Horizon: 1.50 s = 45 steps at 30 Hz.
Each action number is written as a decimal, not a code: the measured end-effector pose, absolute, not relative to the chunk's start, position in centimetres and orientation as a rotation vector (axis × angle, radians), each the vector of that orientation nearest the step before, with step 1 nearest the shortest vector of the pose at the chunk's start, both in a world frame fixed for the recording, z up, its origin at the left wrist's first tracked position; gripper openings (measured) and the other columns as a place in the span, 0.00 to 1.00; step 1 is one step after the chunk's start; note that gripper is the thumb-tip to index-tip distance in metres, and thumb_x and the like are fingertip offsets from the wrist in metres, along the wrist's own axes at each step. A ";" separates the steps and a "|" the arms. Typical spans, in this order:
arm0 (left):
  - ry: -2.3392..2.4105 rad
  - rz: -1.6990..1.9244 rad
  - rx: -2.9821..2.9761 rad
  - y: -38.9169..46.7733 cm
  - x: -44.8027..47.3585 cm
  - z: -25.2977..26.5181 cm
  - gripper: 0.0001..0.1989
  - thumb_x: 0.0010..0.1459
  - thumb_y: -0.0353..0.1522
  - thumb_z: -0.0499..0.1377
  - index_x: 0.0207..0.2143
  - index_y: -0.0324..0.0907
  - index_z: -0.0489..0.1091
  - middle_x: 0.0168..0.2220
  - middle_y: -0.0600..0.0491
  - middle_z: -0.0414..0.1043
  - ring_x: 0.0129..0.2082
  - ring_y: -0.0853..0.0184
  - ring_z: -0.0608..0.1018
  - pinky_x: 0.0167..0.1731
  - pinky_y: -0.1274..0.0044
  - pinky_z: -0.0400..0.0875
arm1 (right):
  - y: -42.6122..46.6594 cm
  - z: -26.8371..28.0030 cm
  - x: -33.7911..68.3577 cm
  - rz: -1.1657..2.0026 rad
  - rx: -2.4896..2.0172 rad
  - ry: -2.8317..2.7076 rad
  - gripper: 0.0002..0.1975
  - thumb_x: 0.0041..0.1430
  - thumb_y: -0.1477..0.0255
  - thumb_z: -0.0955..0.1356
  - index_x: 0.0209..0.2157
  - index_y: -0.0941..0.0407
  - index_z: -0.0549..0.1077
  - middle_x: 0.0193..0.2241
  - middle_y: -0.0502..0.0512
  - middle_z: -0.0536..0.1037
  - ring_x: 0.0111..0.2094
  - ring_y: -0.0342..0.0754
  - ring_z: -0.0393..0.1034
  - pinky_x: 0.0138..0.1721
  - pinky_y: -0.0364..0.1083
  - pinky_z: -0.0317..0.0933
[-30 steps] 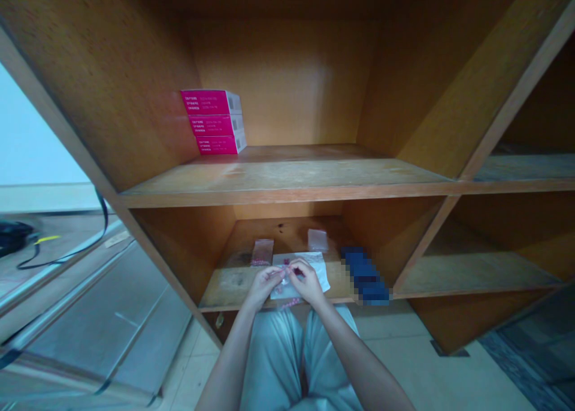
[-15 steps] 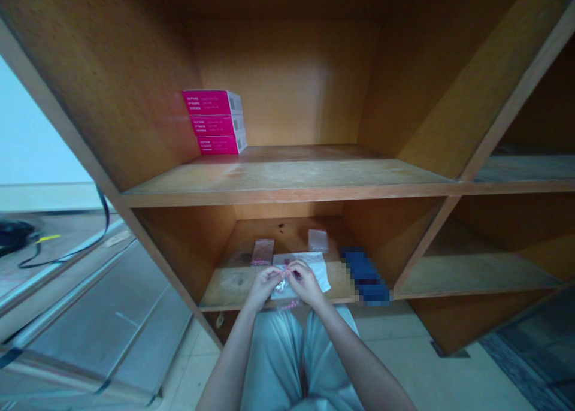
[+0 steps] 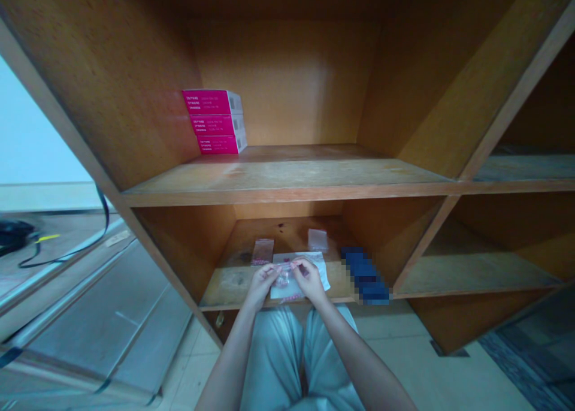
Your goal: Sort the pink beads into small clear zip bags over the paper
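Between my two hands is a small clear plastic bag point(image 3: 283, 278) with pinkish-red bits near its lower end. My left hand point(image 3: 262, 284) pinches its upper left corner, and my right hand point(image 3: 307, 277) pinches the upper right. Under the bag lies a white sheet point(image 3: 322, 273), partly covered by my hands, at the front of the lower shelf. Behind my left hand rests another clear bag point(image 3: 263, 251) with pinkish-red bits along its bottom. Farther back on the right is a clear, pale bag point(image 3: 318, 239).
A blurred-out dark blue object point(image 3: 365, 276) lies to the right on the lower shelf point(image 3: 224, 285). Three pink boxes point(image 3: 218, 123) are stacked on the upper shelf point(image 3: 287, 177). Glass-like panels point(image 3: 117, 321) lean at the left, near a black cable point(image 3: 105, 210).
My hands have moved slightly apart, and the bag between them is now spread out flatter, with its top edge stretched between my fingers.
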<state>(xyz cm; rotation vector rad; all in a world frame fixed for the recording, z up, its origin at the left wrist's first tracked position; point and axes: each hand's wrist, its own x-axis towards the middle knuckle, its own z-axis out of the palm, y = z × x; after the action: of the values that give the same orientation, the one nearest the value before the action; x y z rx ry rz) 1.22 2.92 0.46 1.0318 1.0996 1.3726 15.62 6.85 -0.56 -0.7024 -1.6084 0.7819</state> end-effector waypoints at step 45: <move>1.135 1.265 1.306 2.8 1.1 0.3 0.14 0.46 0.41 0.60 0.24 0.38 0.68 0.19 0.55 0.68 0.21 0.70 0.70 0.26 0.79 0.64 | 6.8 -0.8 15.4 0.804 -0.693 -1.761 0.04 0.48 0.75 0.64 0.23 0.56 0.70 0.23 0.50 0.72 0.27 0.44 0.66 0.30 0.42 0.61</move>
<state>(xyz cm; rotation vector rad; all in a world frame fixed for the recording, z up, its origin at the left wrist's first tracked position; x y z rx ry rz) 1.10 2.82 0.34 1.3061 1.1348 1.2649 15.37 6.78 -0.85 -0.6927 -1.7608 0.8036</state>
